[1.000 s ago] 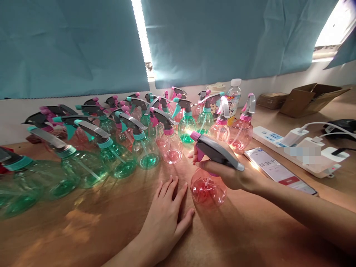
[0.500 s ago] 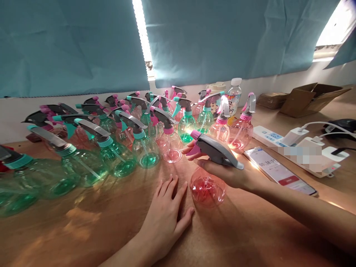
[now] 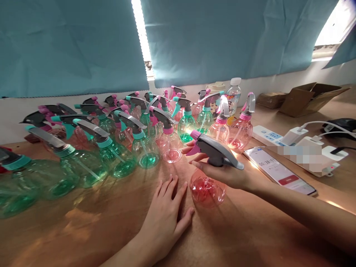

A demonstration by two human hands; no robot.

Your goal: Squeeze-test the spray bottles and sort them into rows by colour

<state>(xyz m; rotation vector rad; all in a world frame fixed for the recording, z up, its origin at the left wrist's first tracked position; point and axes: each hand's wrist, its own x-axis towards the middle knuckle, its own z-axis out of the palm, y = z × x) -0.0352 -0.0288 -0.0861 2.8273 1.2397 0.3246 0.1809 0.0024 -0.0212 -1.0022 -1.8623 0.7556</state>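
Brown tabletop [image 3: 111, 230]: red spray bottle [image 3: 208, 191] left of phone [image 3: 278, 168], neck hidden by right hand [image 3: 235, 177] holding it. Fingers straighter around pink trigger [image 3: 194, 150] than a second ago; contact unclear. Left hand [image 3: 162, 213] flat, fingers spread, farther left of phone.

So there's this blazing bright gap [image 3: 141, 35] in front of me, lit all the way down. Left of it I've got a teal-blue curtain [image 3: 66, 48], kinda wrinkly, and right of it a matching curtain [image 3: 228, 40] with some creases. Way off to the gap's right, a window patch [image 3: 330, 27] glares almost pure white. Lower than the gap, a white wall [image 3: 9, 120] runs along behind my brown tabletop [image 3: 55, 246], with warm light patches [image 3: 80, 222] down to the gap's left.
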